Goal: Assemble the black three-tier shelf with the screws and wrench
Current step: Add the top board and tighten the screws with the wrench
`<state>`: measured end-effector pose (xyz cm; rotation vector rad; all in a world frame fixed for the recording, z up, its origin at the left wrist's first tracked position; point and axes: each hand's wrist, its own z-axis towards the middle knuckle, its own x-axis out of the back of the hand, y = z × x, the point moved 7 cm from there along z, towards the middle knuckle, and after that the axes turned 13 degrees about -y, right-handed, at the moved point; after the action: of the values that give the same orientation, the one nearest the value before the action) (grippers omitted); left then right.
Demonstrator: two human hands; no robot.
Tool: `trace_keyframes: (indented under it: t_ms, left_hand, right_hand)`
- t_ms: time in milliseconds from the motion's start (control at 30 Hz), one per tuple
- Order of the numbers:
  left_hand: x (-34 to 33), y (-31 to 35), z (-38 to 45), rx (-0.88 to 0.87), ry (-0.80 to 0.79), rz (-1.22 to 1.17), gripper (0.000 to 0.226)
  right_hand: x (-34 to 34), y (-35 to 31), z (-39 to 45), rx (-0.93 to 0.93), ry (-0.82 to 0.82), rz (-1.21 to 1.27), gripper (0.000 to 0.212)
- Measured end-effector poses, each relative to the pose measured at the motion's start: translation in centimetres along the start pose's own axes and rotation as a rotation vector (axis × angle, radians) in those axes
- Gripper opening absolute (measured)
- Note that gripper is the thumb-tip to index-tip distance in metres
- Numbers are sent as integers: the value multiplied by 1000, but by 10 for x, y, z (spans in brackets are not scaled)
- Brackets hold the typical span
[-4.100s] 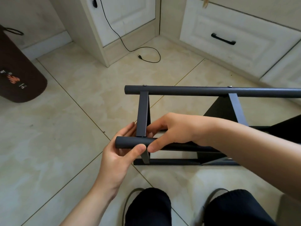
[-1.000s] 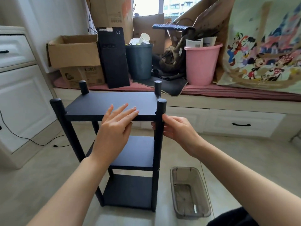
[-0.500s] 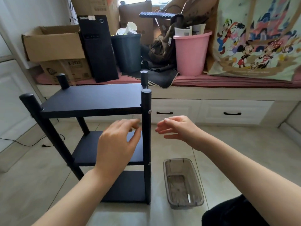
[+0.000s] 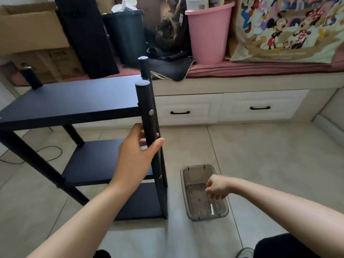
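A pink bucket (image 4: 208, 34) stands top centre on a red cushion (image 4: 260, 68), beside a dark bin (image 4: 126, 34). A cardboard box (image 4: 31, 28) sits upper left. White drawers (image 4: 260, 107) run below.

The black three-tier shelf (image 4: 74, 101) stands upright on the tiled floor, all three flat boards sitting level between four round posts. The top board is matte black, the middle board (image 4: 93, 161) darker in its shade, the bottom board (image 4: 137, 203) lowest, near the floor. The near right post (image 4: 149, 118) rises above the top board with a rounded cap. Silver screw heads show on it: one (image 4: 151, 112) at the top board's level, another (image 4: 160, 176) at the middle board's. The wrench can't be made out.
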<state>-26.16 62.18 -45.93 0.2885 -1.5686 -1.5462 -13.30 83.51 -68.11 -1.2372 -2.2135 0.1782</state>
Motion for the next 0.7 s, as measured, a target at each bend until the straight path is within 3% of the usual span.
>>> trace_keyframes:
  t_ms: [333, 533, 700]
  left_hand:
    - [-3, -10, 7, -63, 34, -20, 29]
    - [-3, -10, 10, -50, 19, 12, 28]
    - [-4, -9, 13, -50, 8, -21, 26]
  right_hand:
    - [-34, 37, 94, -209, 59, 32, 10]
    - [-54, 62, 135, -318, 70, 34, 31]
    - [-59, 67, 155, -305, 136, -19, 32]
